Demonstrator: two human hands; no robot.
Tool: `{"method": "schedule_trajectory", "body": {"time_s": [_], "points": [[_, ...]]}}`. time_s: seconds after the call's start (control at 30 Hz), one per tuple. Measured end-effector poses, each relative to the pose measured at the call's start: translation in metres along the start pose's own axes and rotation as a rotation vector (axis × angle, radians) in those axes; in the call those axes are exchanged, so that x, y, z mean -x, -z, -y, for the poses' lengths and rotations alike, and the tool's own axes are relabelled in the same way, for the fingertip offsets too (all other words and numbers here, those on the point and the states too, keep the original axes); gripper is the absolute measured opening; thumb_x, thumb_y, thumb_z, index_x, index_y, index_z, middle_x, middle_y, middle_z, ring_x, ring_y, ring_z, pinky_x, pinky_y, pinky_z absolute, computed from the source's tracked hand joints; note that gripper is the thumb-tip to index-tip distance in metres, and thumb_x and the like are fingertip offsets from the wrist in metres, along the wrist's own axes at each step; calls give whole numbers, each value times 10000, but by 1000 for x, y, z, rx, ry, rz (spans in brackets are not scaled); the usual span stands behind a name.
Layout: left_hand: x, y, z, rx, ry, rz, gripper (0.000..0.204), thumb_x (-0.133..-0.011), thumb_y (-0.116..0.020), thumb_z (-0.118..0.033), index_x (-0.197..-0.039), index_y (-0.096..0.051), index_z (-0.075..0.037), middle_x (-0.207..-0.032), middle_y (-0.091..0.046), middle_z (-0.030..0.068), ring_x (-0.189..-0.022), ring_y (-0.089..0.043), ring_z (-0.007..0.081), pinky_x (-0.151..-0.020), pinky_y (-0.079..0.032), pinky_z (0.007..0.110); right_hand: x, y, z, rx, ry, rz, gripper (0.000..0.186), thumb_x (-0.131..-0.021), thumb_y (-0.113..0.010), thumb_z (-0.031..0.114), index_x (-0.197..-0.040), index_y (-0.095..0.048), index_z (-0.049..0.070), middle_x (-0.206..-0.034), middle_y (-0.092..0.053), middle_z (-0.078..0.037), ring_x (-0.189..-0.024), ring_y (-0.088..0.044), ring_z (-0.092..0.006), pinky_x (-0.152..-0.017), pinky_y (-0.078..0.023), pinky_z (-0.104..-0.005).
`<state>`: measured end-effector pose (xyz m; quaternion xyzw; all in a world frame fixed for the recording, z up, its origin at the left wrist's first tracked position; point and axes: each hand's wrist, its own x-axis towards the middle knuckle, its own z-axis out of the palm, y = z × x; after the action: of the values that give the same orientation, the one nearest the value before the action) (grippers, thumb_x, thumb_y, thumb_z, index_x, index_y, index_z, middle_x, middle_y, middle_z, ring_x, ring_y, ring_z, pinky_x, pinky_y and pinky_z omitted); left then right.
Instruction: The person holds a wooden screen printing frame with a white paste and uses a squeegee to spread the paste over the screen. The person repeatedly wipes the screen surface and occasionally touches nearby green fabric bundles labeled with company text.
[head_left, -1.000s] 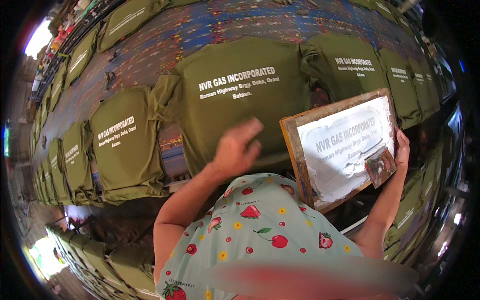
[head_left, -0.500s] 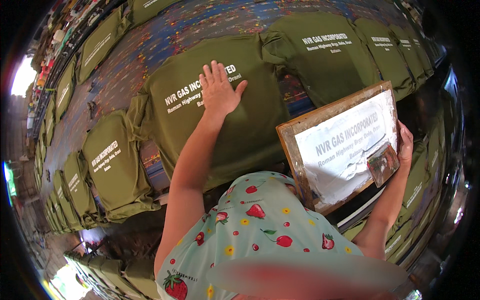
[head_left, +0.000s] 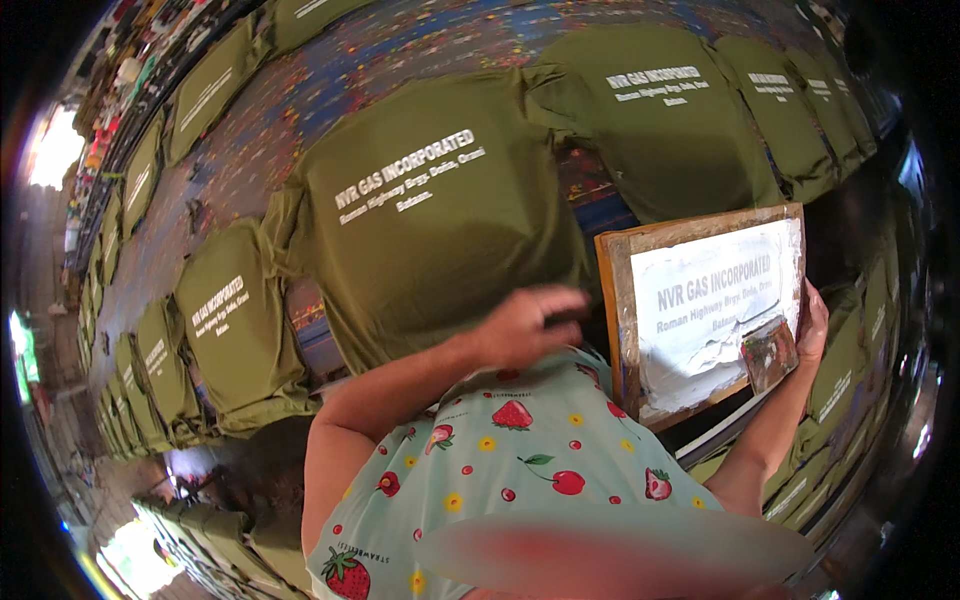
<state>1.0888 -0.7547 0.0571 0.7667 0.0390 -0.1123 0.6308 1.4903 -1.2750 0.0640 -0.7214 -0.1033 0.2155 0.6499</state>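
Observation:
An olive-green T-shirt (head_left: 440, 250) with white lettering on it lies spread flat in front of me. My left hand (head_left: 530, 328) is over the shirt's lower edge, close to my body. It is blurred by motion, its fingers apart and nothing seen in them. On the right, my right hand (head_left: 815, 325) grips the side of a wooden-framed printing screen (head_left: 620, 320), which is tilted up. Lettering shows through the screen's white-smeared mesh. A small squeegee with a brownish, stained face (head_left: 769, 357) rests in its lower right corner, by my right fingers.
More printed olive shirts (head_left: 665, 110) are laid out in a row on both sides along a long table with a stained blue, paint-speckled surface (head_left: 400, 55). Another row of shirts (head_left: 830, 400) stands at the right. Clutter (head_left: 120, 75) lines the far left.
My left hand has lifted off the shirt's lettering and come back toward my body, to the right. The screen in my right hand has shifted slightly right and down and turned a little.

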Motion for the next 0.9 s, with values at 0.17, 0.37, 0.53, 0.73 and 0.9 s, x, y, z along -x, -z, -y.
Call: {"method": "schedule_trajectory", "body": {"time_s": [0.17, 0.37, 0.53, 0.73, 0.9], "points": [[35, -39, -56, 444, -25, 291, 1138, -1033, -727, -71, -1784, 126, -127, -1638, -478, 211, -1400, -576, 267, -1137, -518, 423, -9, -9, 19, -21, -19, 122, 713, -1089, -654, 438, -1557, -573, -93, -1548, -637, -185, -1421, -590, -307, -1257, -385, -449], [32, -36, -48, 709, -119, -140, 1165, -997, -743, -29, -1759, 139, -20, -1353, -630, 171, -1168, -652, 212, -991, -566, 355, -58, -64, 50, 40, 117, 147, 676, -1108, -640, 418, -1555, -583, -86, -1560, -631, -157, -1424, -593, -304, -1240, -407, -441], [53, 7, -10, 610, -208, -747, 913, -1002, -759, -38, -1751, -240, 10, -1120, -570, 42, -943, -604, 107, -834, -557, 297, -78, -191, 66, -9, 170, 0, 634, -1071, -713, 313, -1552, -594, -83, -1530, -650, -184, -1396, -613, -298, -1240, -413, -432], [136, 93, 47, 445, -284, -1287, 693, -974, -720, 83, -1630, -501, 53, -1429, -709, 104, -1174, -696, 128, -1021, -574, 293, -55, -382, 54, -165, 214, 227, 571, -1047, -708, 221, -1522, -620, -85, -1493, -682, -200, -1347, -657, -290, -1211, -457, -411], [184, 135, 84, 463, -90, -1472, 650, -918, -706, 94, -1559, -605, 51, -1269, -771, 77, -1056, -717, 107, -900, -576, 258, -53, -476, 40, -221, 138, 401, 511, -1106, -623, 149, -1560, -579, -81, -1482, -689, -163, -1306, -666, -225, -1170, -482, -365]]}}
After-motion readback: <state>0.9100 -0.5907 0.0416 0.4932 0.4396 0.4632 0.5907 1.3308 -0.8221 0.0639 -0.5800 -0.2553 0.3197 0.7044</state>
